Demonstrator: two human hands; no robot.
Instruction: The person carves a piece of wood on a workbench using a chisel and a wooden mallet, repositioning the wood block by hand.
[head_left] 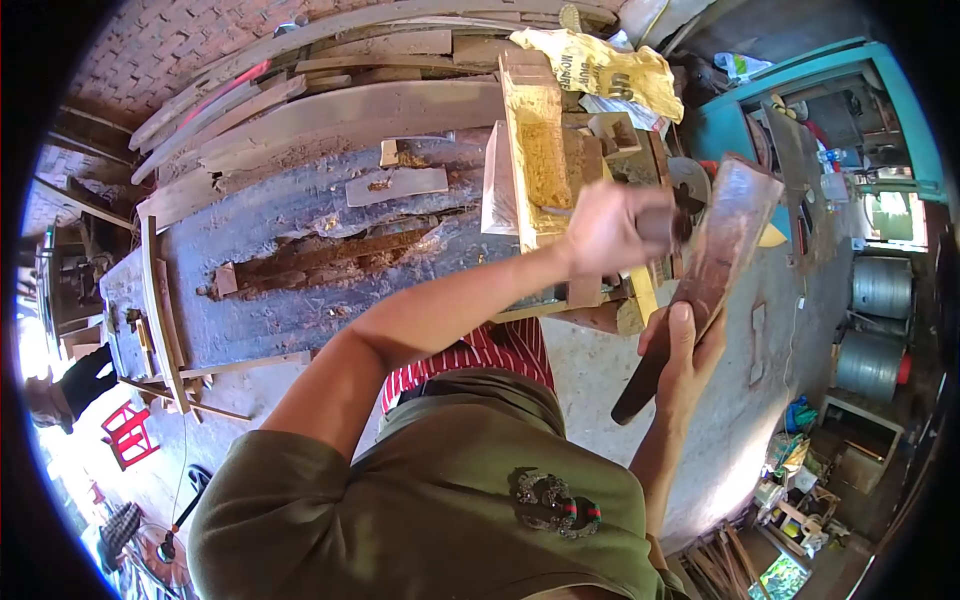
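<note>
My right hand (685, 355) is wrapped round the lower part of a long brown wooden piece (722, 240), thumb on top, and the piece slants up to the right. My left hand (618, 232) is closed round a dark, short object that is blurred, beside the piece's upper part; what it is I cannot make out. Just left of that hand, a yellowish hollowed wooden trough (537, 140) lies across the workbench (300, 290).
Long planks (360, 115) lie along the bench's far side by a brick wall. A yellow sack (610, 70) sits at the back. On the right are a teal cabinet frame (900, 110) and metal drums (882, 287). A red stool (130, 433) stands at lower left; near it is a person (75, 385).
</note>
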